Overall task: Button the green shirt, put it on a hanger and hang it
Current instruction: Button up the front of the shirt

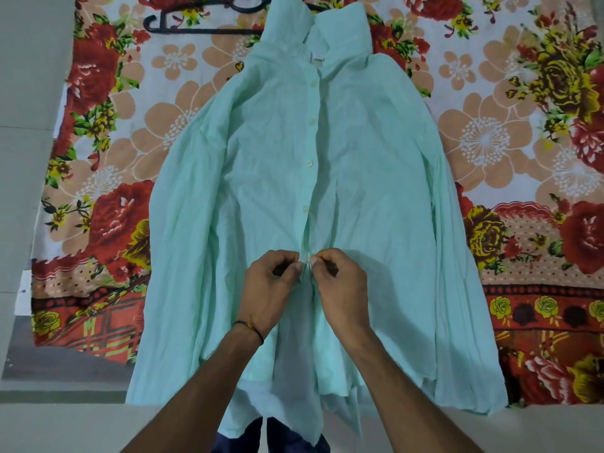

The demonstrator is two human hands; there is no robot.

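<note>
Left hand [271,282] and right hand [340,284] each pinch a placket [306,223] edge (button hidden), below the collar [346,31] of the green shirt [261,158], flat on the flowered sheet [490,142]; its placket runs straight away between them.

My left hand [268,284] and right hand [340,282] side by side, fingers curled, thumb and forefinger tips nearly meeting, each pinching the green shirt [376,178] at its front edge, left forearm [202,380] and right forearm [408,380] bare, converging from below, dark thread band [253,328] on my left wrist
</note>
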